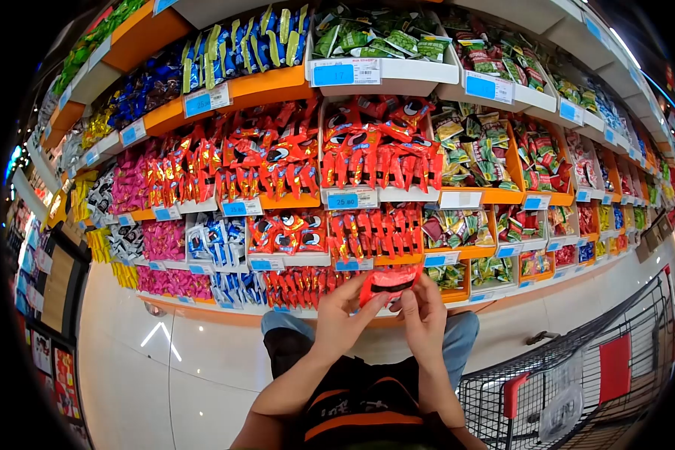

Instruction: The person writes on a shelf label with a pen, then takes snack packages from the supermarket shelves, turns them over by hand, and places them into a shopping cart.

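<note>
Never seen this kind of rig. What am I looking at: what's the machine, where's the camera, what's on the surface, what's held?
No machine: just a person's bare hands. The single picture comes from a head-worn camera looking forward and down, so the view bulges, with dark corners. Instead of a table, there are tiered shelves of small, colourful packs with price tags. The left hand and right hand together hold one red packet. A cart stands at right.

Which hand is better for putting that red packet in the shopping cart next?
Probably the right hand: the shopping cart stands on that side, and this hand already grips the red packet. The left hand holds the packet too, but it's farther from the cart.
</note>
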Available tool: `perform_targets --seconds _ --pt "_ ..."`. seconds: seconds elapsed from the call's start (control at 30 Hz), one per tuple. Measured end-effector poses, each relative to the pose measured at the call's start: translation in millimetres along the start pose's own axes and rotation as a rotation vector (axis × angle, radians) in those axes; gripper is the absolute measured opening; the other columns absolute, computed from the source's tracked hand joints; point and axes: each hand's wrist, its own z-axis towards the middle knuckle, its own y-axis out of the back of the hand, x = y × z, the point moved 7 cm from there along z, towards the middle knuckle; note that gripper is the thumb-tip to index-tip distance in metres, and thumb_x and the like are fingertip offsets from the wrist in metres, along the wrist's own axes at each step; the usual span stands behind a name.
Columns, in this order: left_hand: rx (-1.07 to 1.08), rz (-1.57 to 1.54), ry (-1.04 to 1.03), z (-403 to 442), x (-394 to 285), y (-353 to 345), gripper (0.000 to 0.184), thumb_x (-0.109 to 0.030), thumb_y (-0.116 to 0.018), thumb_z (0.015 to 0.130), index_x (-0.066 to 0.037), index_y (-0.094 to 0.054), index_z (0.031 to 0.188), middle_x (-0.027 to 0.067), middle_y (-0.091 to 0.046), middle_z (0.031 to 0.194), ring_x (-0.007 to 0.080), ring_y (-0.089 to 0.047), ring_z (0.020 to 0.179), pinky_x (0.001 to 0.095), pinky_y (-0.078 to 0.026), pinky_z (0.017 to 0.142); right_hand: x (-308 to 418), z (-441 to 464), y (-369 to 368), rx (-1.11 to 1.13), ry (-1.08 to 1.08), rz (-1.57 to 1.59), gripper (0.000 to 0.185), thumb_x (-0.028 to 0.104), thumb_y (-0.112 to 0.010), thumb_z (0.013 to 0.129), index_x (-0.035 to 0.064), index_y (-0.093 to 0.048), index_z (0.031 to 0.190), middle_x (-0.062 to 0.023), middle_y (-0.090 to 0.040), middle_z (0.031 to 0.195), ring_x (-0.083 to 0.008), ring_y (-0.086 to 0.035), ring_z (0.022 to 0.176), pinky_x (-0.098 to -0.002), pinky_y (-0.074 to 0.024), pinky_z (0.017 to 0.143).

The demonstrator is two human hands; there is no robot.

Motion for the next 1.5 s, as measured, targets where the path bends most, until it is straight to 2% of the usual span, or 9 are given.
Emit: perform_targets --seconds 0.2,0.37,0.47,0.57,0.8,1.17,1.37,1.43,1.5 --pt "-0.29 0.727 -0.61 68.6 -77.4 25.0 0.038 -0.004 -0.069 0.082 0.0 -0.061 0.119 0.0116 -0.068 0.102 0.0102 -0.063 0.087 0.0261 -0.05 0.078 -7.1 -5.7 1.6 -0.009 -0.008 -0.024 0.034 0.014 -0.05 0.097 0.0026 -0.044 0.129 -0.0074 -0.064 0.102 -0.0056 -0.056 0.068 -0.0171 -0.0426 0.056" --pt "-0.424 0.977 -0.853 144.4 -107.3 46.1 0.034 -0.003 -0.061 0.084 -0.002 -0.061 0.118 0.0192 -0.066 0.105 0.0311 -0.064 0.098 0.0368 -0.051 0.082 -5.1 -7.7 2.5 0.024 -0.003 -0.053 0.032 0.013 -0.05 0.097 0.0014 -0.047 0.127 -0.0071 -0.065 0.099 -0.0065 -0.056 0.069 -0.0186 -0.0441 0.059" --pt "-0.15 1.226 -0.418 187.8 -77.2 46.4 0.031 -0.016 -0.055 0.091 -0.002 -0.061 0.118 0.019 -0.065 0.109 0.033 -0.063 0.099 0.0439 -0.047 0.089 -6.4 -6.8 3.4 0.026 -0.017 -0.071 0.029 0.011 -0.052 0.096 -0.0003 -0.05 0.122 -0.0075 -0.066 0.096 -0.0085 -0.058 0.07 -0.0208 -0.0465 0.062" --pt "-0.009 1.407 -0.431 208.1 -46.7 48.0 0.058 -0.048 -0.031 0.098 -0.003 -0.055 0.126 0.0162 -0.06 0.122 0.0319 -0.056 0.114 0.0503 -0.024 0.11 -16.4 -6.3 0.1 0.077 -0.003 -0.071 0.031 0.013 -0.05 0.097 0.0015 -0.048 0.126 -0.0059 -0.066 0.099 -0.0065 -0.057 0.071 -0.0181 -0.0428 0.058" --pt "0.182 1.655 -0.226 228.1 -44.4 43.1 0.06 -0.052 -0.027 0.097 -0.01 -0.048 0.134 0.0098 -0.048 0.138 0.0259 -0.044 0.128 0.0509 -0.02 0.111 -15.6 -8.4 -10.2 0.128 0.039 -0.113 0.03 0.01 -0.05 0.097 0.0002 -0.049 0.124 -0.0065 -0.067 0.098 -0.0072 -0.057 0.072 -0.0197 -0.0451 0.061" --pt "-0.11 1.544 -0.711 199.4 -68.4 36.8 0.05 -0.045 -0.044 0.095 -0.008 -0.055 0.127 0.0133 -0.05 0.126 0.0303 -0.048 0.116 0.0494 -0.03 0.104 87.2 -84.5 62.7 -0.124 0.325 -0.694 0.028 0.002 -0.061 0.084 0.0036 -0.061 0.113 -0.0105 -0.066 0.094 -0.0269 -0.064 0.086 -0.0356 -0.0494 0.077" --pt "0.019 1.113 -1.124 112.6 -75.3 -29.0 0.033 -0.007 -0.056 0.08 -0.005 -0.058 0.113 0.0134 -0.058 0.105 0.0311 -0.057 0.093 0.0454 -0.045 0.08 97.1 -149.1 173.7 -0.446 0.119 -1.258 0.024 -0.001 -0.052 0.086 -0.0015 -0.056 0.109 -0.0163 -0.057 0.109 -0.0315 -0.052 0.099 -0.0371 -0.0415 0.086" --pt "0.179 0.843 -1.073 90.5 -49.2 -57.3 0.032 -0.005 -0.056 0.078 -0.004 -0.059 0.11 0.0135 -0.061 0.099 0.0323 -0.059 0.089 0.0458 -0.048 0.075 77.6 -160.5 201.6 -0.423 0.134 -1.643 0.027 0.013 -0.05 0.092 -0.0017 -0.053 0.114 -0.0195 -0.056 0.112 -0.0351 -0.053 0.105 -0.0397 -0.0423 0.09" --pt "0.488 0.846 -0.567 71.8 51.9 -81.4 0.025 -0.01 -0.052 0.083 -0.005 -0.061 0.105 0.0137 -0.063 0.101 0.0307 -0.062 0.089 0.0439 -0.05 0.073 62.0 -168.9 224.7 -0.375 -0.324 -1.575 0.047 0.027 -0.057 0.093 0.0089 -0.046 0.135 -0.0158 -0.02 0.15 -0.0384 -0.035 0.129 -0.048 -0.0334 0.107"
